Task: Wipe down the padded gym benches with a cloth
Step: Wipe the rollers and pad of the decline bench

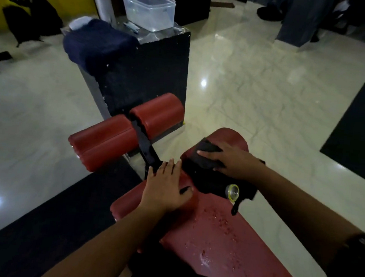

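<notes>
A red padded bench [219,235] runs from the bottom right up toward the middle, with water drops on its surface. My right hand [230,159] presses flat, fingers straight, on a dark cloth [206,162] spread over the bench's far end. My left hand [166,187] lies flat on the near left part of the padding, fingers extended toward a black metal bar [146,146]. A small round metallic cap [233,191] shows under my right wrist. Two red roller pads [125,131] sit beyond the bar.
A black box stand [152,70] behind the rollers bears a clear plastic tub [149,10] and a dark blue towel [97,42]. Black floor mats lie at left [40,210] and right [361,130]. Glossy pale tile floor [258,83] surrounds the bench.
</notes>
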Demonstrator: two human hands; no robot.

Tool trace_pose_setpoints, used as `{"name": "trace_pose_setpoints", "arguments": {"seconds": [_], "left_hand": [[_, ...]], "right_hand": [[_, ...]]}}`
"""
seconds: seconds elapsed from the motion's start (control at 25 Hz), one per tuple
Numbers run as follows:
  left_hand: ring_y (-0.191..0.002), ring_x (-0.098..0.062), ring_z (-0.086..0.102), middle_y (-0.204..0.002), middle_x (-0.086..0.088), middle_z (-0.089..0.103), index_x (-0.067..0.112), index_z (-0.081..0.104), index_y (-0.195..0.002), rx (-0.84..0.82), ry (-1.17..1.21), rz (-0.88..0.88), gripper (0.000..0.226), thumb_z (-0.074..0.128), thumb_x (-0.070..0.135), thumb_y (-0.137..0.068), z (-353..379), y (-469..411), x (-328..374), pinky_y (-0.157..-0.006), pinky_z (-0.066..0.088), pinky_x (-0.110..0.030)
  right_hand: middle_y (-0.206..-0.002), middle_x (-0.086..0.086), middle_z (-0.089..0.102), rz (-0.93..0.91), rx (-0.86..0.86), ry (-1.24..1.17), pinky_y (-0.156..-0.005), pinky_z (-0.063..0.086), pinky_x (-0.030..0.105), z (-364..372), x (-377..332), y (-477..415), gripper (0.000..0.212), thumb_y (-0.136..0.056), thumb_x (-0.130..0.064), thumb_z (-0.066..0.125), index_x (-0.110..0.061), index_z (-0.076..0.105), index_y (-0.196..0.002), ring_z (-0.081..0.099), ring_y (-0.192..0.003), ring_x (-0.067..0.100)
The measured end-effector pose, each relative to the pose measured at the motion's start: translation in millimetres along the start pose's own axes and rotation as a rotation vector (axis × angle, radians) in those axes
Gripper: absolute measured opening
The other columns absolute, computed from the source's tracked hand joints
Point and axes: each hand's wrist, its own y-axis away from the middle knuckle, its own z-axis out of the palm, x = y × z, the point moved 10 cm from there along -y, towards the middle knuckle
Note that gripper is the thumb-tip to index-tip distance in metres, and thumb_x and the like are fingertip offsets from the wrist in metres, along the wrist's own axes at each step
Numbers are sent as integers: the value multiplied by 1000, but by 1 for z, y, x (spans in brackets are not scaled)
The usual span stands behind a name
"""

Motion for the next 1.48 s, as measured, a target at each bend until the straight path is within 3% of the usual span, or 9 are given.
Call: {"name": "trace_pose_setpoints", "arguments": {"seconds": [0.12, 0.2, 0.32, 0.52, 0.8, 1.0, 1.2, 1.36, 1.48], "left_hand": [[-150, -28, 12, -164, -8, 10, 19, 4, -157, 19, -11, -9, 87, 31, 68, -91, -1, 0, 1, -119, 18, -52], [-149, -29, 14, -164, -8, 12, 18, 6, -156, 27, -24, -3, 86, 31, 68, -90, -2, -1, 3, -119, 21, -51], [-149, -29, 15, -163, -8, 13, 18, 7, -157, 27, -28, -7, 87, 31, 68, -90, -2, -2, 3, -119, 21, -51], [-150, -28, 10, -164, -7, 10, 20, 5, -157, -11, 10, -12, 88, 33, 69, -90, -1, -1, 2, -120, 16, -51], [-150, -27, 15, -164, -7, 14, 20, 7, -157, 27, -22, 23, 87, 36, 69, -92, -4, 1, 0, -120, 21, -50], [-150, -25, 12, -165, -5, 8, 22, 4, -158, -3, 13, -1, 89, 29, 72, -88, -1, 1, -2, -120, 18, -48], [-151, -27, 6, -165, 3, -11, 37, -3, -156, 100, -68, 158, 81, 26, 72, -90, -5, 2, 15, -119, 11, -57], [-152, -20, 3, -165, 6, 7, 41, 9, -156, 19, -80, 254, 72, 29, 69, -92, 5, -1, 22, -120, 1, -51], [-151, -19, 4, -164, 7, 11, 41, 13, -155, 22, -67, 242, 73, 35, 68, -91, 5, -2, 20, -120, 4, -50]], "right_hand": [[-147, 9, 40, 127, 263, -36, -70, 54, 42, 34, 22, 75, 99, -75, -27, 76, -59, 16, -145, 58, -94, 37], [-138, 11, 50, 289, 343, -24, -57, 51, 37, 47, 28, 103, 111, -57, -18, 85, -55, 26, -143, 57, -81, 34], [-135, 12, 53, 312, 419, -55, -56, 50, 39, 27, 21, 91, 83, -67, -23, 78, -48, 41, -137, 57, -83, 37], [-138, 0, 43, 183, 171, 38, -76, 52, 39, -25, 21, -15, 53, -92, -38, 52, -52, 36, -141, 54, -109, 33], [-130, -1, 53, 219, -121, 156, -86, 47, 40, -37, 12, -108, 49, -89, -45, 60, -43, 49, -136, 55, -117, 27], [-129, 9, 48, 215, 38, -26, -89, 45, 39, -29, 25, -62, 55, -89, -42, 61, -39, 44, -141, 54, -114, 35], [-134, 20, 50, 177, 451, -383, -91, 49, 40, 22, 44, 52, 62, -76, -38, 59, -41, 44, -136, 58, -110, 40], [-127, 11, 47, 396, 628, -457, -85, 48, 38, 58, 64, 103, 70, -71, -23, 64, -38, 43, -135, 59, -105, 41], [-133, 14, 49, 335, 623, -425, -86, 52, 44, 28, 76, 67, 62, -79, -35, 58, -41, 42, -139, 56, -108, 41]]}}
